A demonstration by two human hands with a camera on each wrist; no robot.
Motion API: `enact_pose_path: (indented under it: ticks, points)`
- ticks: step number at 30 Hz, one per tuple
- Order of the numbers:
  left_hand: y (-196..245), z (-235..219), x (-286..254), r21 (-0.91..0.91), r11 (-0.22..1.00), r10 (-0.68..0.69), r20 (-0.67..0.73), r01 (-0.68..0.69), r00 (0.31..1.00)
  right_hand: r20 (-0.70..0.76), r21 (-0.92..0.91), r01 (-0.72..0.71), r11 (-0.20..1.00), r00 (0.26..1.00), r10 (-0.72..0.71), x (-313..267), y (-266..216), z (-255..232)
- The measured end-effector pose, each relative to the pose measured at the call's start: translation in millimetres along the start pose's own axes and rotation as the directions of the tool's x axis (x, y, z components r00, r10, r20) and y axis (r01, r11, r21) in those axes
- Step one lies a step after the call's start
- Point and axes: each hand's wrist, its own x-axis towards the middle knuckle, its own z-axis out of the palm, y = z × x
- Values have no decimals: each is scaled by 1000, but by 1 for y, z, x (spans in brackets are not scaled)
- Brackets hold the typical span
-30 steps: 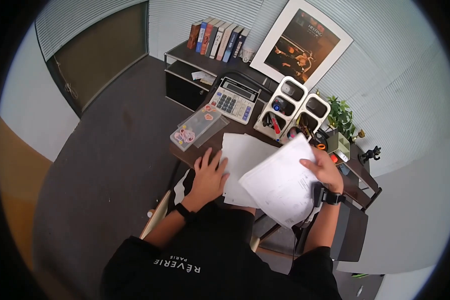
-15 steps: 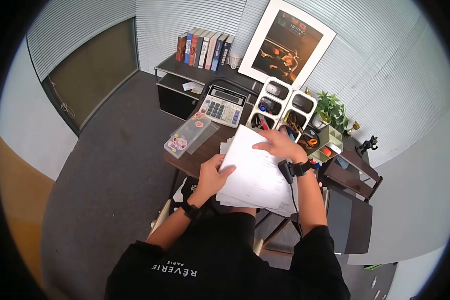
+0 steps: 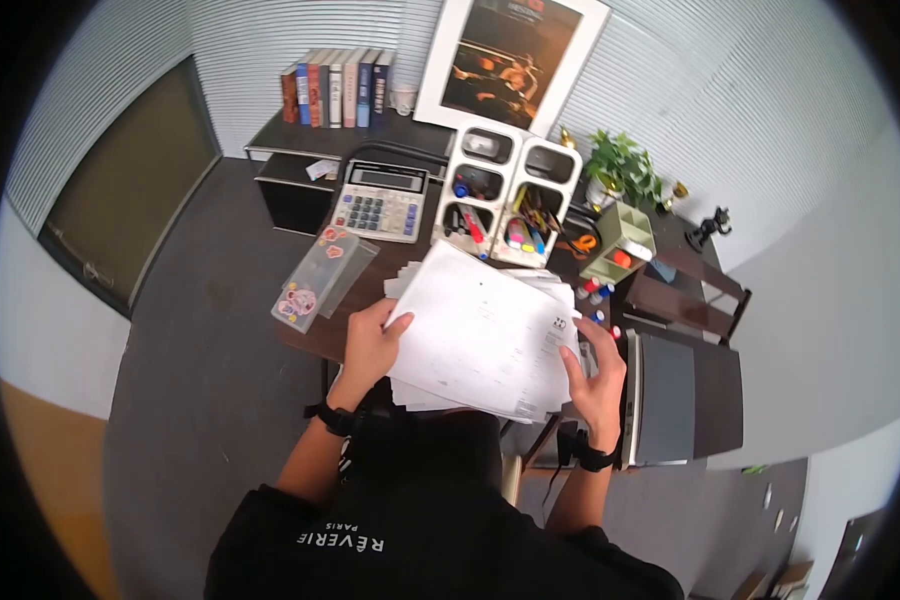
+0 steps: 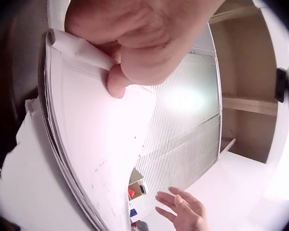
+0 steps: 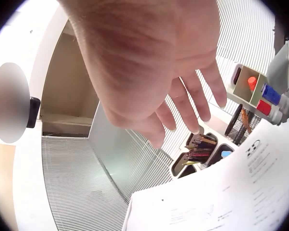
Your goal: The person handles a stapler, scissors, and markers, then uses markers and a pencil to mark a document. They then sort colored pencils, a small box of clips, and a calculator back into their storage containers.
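A stack of printed white sheets lies tilted over more loose paper at the desk's front edge. The left hand grips its left edge, thumb on top; in the left wrist view the same hand pinches the folded-looking edge of the sheets. At the right edge is the right hand, fingers spread and slightly bent. The right wrist view shows this right hand with relaxed, separated fingers and nothing in them, above the paper.
Behind the paper stand a white organizer with pens and a calculator. A stickered clear case lies left. To the right are a green box, small bottles and a plant; a framed picture leans behind.
The right hand carried its sheets left onto the other paper, then let go and moved to the right side. The left hand went from lying on the lower sheets to gripping the stack's left edge.
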Motion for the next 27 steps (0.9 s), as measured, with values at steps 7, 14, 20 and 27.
enact_pose_path:
  ticks: [7, 14, 20, 27]
  points:
    - [49, -13, 9, 6, 995, 95, 116, -97, 989, 20, -64, 153, 986, 988, -152, 27, -25, -14]
    - [103, -30, 18, 177, 882, 333, 423, -437, 843, 417, 98, 4, 995, 908, -45, 36, -70, -5]
    - [101, -35, 18, 7, 986, 159, 201, -164, 967, -15, 583, -208, 785, 964, 266, 10, -35, 15]
    - [52, -5, -19, -179, 983, 34, 377, 36, 926, -210, 863, -178, 473, 725, 656, -21, 5, 61]
